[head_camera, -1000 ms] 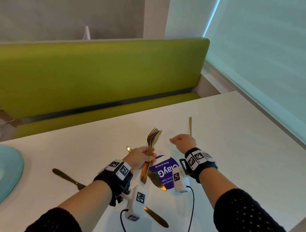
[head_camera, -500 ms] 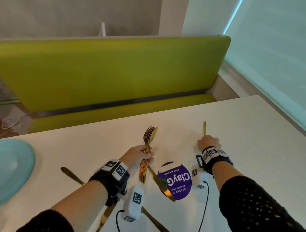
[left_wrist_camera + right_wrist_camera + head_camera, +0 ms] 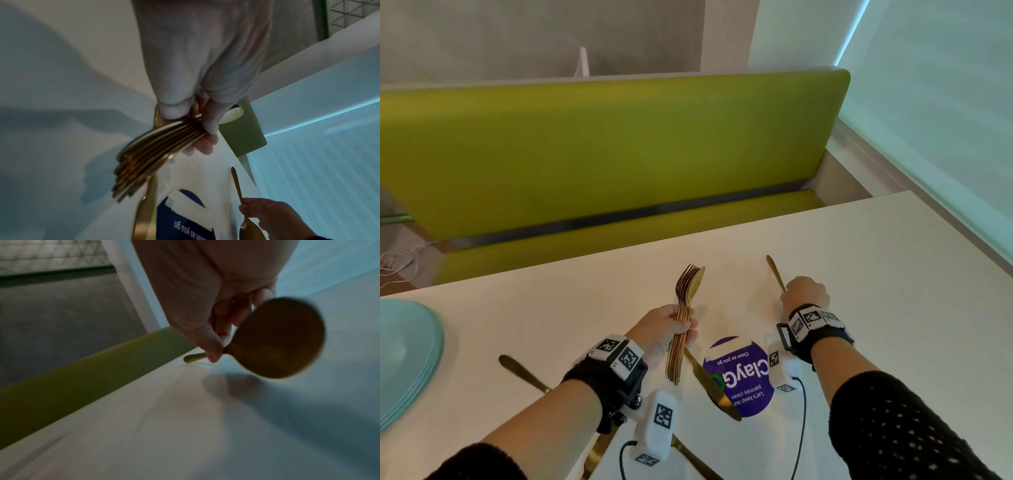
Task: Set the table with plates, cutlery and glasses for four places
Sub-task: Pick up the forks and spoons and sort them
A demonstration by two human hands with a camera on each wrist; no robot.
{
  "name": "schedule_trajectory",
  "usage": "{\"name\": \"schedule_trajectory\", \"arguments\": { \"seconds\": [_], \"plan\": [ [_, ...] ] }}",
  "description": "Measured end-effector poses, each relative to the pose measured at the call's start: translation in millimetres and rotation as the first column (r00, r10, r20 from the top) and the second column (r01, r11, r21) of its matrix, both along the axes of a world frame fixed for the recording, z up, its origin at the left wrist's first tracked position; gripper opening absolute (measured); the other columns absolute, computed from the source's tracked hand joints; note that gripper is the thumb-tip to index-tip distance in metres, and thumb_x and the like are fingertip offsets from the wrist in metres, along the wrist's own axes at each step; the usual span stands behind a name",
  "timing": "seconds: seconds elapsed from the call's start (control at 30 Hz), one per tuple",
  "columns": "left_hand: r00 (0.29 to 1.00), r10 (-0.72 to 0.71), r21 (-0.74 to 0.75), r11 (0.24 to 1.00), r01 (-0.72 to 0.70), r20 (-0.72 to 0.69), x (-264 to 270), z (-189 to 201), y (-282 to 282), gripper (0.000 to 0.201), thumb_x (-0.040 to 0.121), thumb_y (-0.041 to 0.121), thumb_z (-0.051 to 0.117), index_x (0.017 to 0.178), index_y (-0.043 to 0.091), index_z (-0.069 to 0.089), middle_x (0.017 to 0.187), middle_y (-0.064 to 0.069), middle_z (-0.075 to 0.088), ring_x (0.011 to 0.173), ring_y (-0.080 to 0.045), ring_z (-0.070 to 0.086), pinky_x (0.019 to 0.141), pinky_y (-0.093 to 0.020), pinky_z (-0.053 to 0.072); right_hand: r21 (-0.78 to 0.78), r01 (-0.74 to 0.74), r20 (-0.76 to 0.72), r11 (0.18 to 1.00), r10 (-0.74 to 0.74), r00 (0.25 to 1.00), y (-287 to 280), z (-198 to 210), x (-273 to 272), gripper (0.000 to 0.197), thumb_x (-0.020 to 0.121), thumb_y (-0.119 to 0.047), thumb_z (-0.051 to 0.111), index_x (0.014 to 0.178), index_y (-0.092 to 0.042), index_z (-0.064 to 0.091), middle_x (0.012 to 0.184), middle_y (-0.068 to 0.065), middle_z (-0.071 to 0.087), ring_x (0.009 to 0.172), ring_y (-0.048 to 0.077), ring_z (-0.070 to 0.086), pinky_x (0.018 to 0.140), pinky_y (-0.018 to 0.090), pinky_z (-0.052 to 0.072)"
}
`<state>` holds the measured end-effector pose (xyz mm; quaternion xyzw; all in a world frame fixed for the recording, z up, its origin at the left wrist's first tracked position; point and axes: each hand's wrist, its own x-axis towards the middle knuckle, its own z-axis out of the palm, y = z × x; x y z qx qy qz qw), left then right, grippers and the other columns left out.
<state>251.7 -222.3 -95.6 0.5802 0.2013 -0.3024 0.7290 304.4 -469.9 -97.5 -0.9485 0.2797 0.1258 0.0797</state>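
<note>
Glossy gold metal cutlery (image 3: 681, 322) above a smooth matt white table (image 3: 893, 274).

spoon bowl (image 3: 281, 339) blurred, plates (image 3: 404, 359) cut off at left edge

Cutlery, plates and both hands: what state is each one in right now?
Bundle of forks: gripped upright in the left hand.
Spoon: pinched by the right hand, handle pointing toward the bench.
Knife: lying flat across the purple sticker.
Second knife: lying flat on the table.
Stack of plates: resting at the table's left edge.
</note>
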Motion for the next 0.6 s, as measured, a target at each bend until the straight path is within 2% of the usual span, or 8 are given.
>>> {"name": "schedule_trajectory", "arguments": {
  "seconds": [0.13, 0.23, 0.33, 0.43, 0.53, 0.6],
  "plan": [
    [0.999, 0.038, 0.013, 0.999, -0.038, 0.01, -2, 10, 3, 0.018, 0.093, -0.011, 0.044, 0.092, 0.002, 0.056, 0.082, -0.014, 0.058, 0.065, -0.022, 0.057, 0.064, -0.031, 0.053, -0.139, -0.187, -0.002, 0.972, 0.189, 0.982, 9, 9, -11, 0.027, 0.089, -0.019, 0.047, 0.11, -0.017, 0.065, 0.108, 0.005, 0.066, 0.11, 0.023, 0.05, 0.09, 0.034, 0.037],
    [0.998, 0.061, 0.073, 0.995, -0.063, 0.032, -6, 18, 6, 0.015, 0.093, -0.008, 0.045, 0.094, 0.003, 0.056, 0.082, -0.012, 0.059, 0.067, -0.02, 0.057, 0.065, -0.028, 0.054, -0.158, -0.365, 0.031, 0.917, 0.374, 0.927, 19, 26, -27, 0.028, 0.093, -0.02, 0.044, 0.11, -0.026, 0.066, 0.105, -0.001, 0.067, 0.109, 0.019, 0.048, 0.092, 0.034, 0.035],
    [0.991, 0.093, 0.152, 0.983, -0.106, 0.094, -9, 25, 11, 0.013, 0.094, -0.005, 0.046, 0.1, 0.001, 0.056, 0.081, -0.01, 0.059, 0.066, -0.019, 0.056, 0.072, -0.032, 0.052, -0.165, -0.561, 0.013, 0.811, 0.571, 0.821, 31, 49, -46, 0.027, 0.096, -0.024, 0.044, 0.11, -0.03, 0.066, 0.107, -0.005, 0.067, 0.11, 0.017, 0.047, 0.094, 0.033, 0.035],
    [0.983, 0.108, 0.232, 0.963, -0.14, 0.146, -14, 33, 21, 0.015, 0.093, -0.002, 0.049, 0.106, 0.002, 0.056, 0.08, -0.009, 0.06, 0.065, -0.019, 0.056, 0.083, -0.038, 0.052, -0.201, -0.698, -0.009, 0.687, 0.712, 0.702, 48, 67, -69, 0.023, 0.095, -0.026, 0.048, 0.108, -0.029, 0.066, 0.109, -0.007, 0.066, 0.109, 0.016, 0.046, 0.092, 0.031, 0.034],
    [0.984, 0.104, 0.21, 0.969, -0.134, 0.146, -26, 43, 33, 0.015, 0.093, -0.002, 0.049, 0.105, 0.003, 0.056, 0.083, -0.011, 0.06, 0.067, -0.019, 0.058, 0.073, -0.031, 0.051, -0.247, -0.803, -0.05, 0.542, 0.821, 0.569, 72, 83, -93, 0.022, 0.095, -0.027, 0.05, 0.111, -0.028, 0.065, 0.112, -0.006, 0.065, 0.108, 0.017, 0.046, 0.091, 0.031, 0.034],
    [0.99, 0.041, 0.199, 0.978, -0.068, 0.137, -39, 53, 41, 0.012, 0.094, -0.001, 0.049, 0.103, 0.005, 0.055, 0.085, -0.011, 0.062, 0.071, -0.018, 0.059, 0.073, -0.029, 0.051, -0.277, -0.846, -0.076, 0.456, 0.867, 0.493, 92, 93, -111, 0.022, 0.094, -0.03, 0.052, 0.112, -0.027, 0.064, 0.112, -0.005, 0.065, 0.106, 0.018, 0.046, 0.089, 0.032, 0.035]
  ]
}}
